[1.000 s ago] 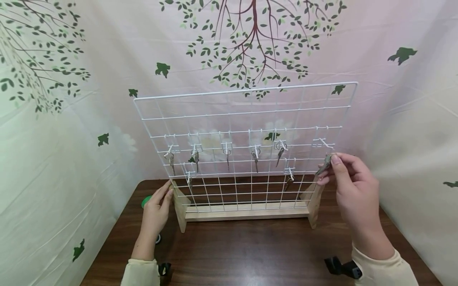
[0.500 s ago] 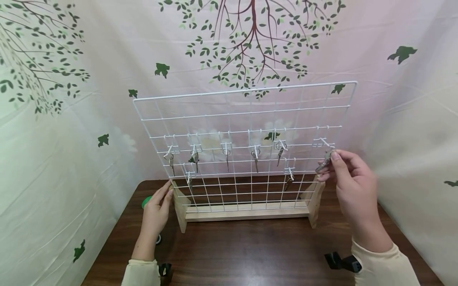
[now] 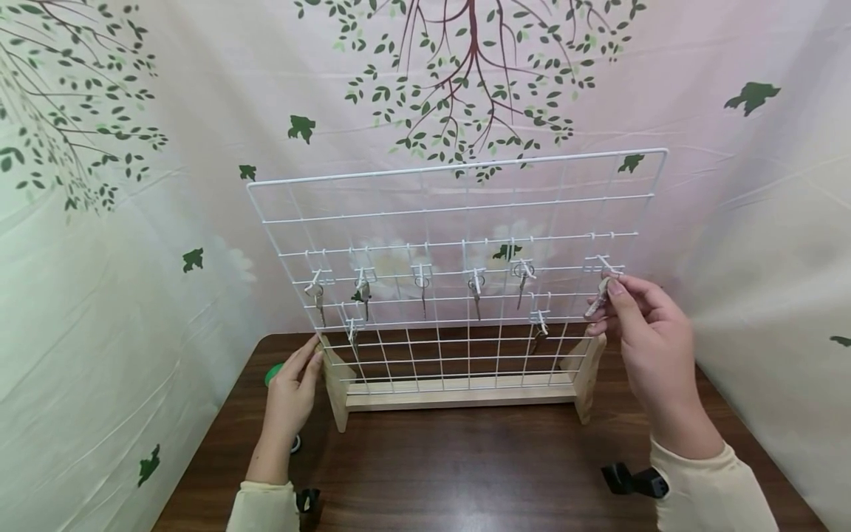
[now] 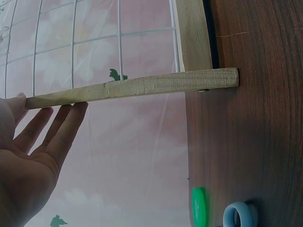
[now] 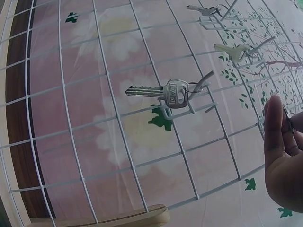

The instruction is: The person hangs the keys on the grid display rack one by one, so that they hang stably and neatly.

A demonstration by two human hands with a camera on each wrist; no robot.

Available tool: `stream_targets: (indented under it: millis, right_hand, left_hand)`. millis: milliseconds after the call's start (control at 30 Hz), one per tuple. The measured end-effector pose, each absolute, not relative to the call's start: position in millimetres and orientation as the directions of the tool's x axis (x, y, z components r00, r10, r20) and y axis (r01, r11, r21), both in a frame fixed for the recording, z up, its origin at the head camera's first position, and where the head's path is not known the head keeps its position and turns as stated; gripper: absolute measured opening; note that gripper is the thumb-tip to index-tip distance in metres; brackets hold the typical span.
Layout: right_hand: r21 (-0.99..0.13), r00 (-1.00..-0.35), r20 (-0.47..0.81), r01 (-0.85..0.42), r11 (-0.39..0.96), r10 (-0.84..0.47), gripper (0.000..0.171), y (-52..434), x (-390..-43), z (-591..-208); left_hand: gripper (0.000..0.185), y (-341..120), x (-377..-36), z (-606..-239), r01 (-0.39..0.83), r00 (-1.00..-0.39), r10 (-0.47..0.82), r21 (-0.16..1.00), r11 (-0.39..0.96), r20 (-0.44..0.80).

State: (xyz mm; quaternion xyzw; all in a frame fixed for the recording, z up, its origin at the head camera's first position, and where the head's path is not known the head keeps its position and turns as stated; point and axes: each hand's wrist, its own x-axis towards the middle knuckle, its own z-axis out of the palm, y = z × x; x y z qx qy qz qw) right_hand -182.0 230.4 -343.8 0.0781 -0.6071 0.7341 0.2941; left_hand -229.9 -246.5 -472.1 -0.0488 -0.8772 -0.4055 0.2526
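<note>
The key (image 3: pixel 596 301) sits pinched in the right hand (image 3: pixel 648 347), now raised until its ring seems to meet the empty hook (image 3: pixel 606 264) on the wire rack (image 3: pixel 459 171). The left hand (image 3: pixel 292 391), fingers straight, steadies the rack's wooden foot (image 3: pixel 335 390) on the worktop (image 3: pixel 465 473).

1. Head cam: looks forward and down from above my arms; whole wire grid (image 3: pixel 459 273) and table (image 3: pixel 465 473) in frame, mid-range.
2. Left wrist cam: rolled sideways, close to the wooden foot (image 4: pixel 137 87), facing along my left hand (image 4: pixel 28 156).
3. Right wrist cam: close to the grid, facing its hung keys (image 5: pixel 161 92).
4. All three views share the grid.
</note>
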Motion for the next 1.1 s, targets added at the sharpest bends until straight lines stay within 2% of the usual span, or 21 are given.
stream_targets:
  millis: [300,500,633,800,933,1033,1100]
  right_hand:
    - [-0.84,-0.813,0.477,-0.533,-0.098,0.334,0.014,231.7,-186.4,-344.6]
    - [-0.848,-0.815,0.466,-0.522,-0.089,0.345,0.015,234.4,-186.1,-346.4]
    - [-0.855,-0.812,0.476,-0.517,-0.038,0.338,0.019,238.1,-184.0,-348.9]
    - [-0.872,-0.818,0.489,-0.463,0.159,0.303,0.021,244.8,-176.2,-357.1]
    - [-0.835,-0.832,0.488,-0.358,0.417,0.262,0.028,250.9,-166.2,-365.8]
    - [-0.719,-0.813,0.536,-0.297,0.629,0.228,0.032,255.1,-158.6,-374.8]
    - [-0.617,-0.776,0.599,-0.292,0.731,0.196,0.03,257.9,-155.3,-382.3]
  left_hand:
    - [0.043,-246.7,-231.6,-473.7,0.293,-0.867,-0.112,0.679,0.674,0.486]
    - [0.043,-245.1,-230.9,-471.8,0.298,-0.865,-0.104,0.67,0.679,0.491]
    - [0.042,-242.8,-230.5,-469.6,0.302,-0.862,-0.103,0.666,0.682,0.497]
    - [0.043,-240.7,-230.4,-467.1,0.308,-0.858,-0.099,0.659,0.686,0.504]
    - [0.045,-240.8,-229.7,-465.6,0.3,-0.873,-0.082,0.661,0.688,0.481]
    - [0.049,-241.5,-226.4,-463.9,0.286,-0.895,-0.056,0.665,0.69,0.443]
    - [0.051,-241.8,-223.5,-462.0,0.286,-0.902,-0.035,0.654,0.701,0.431]
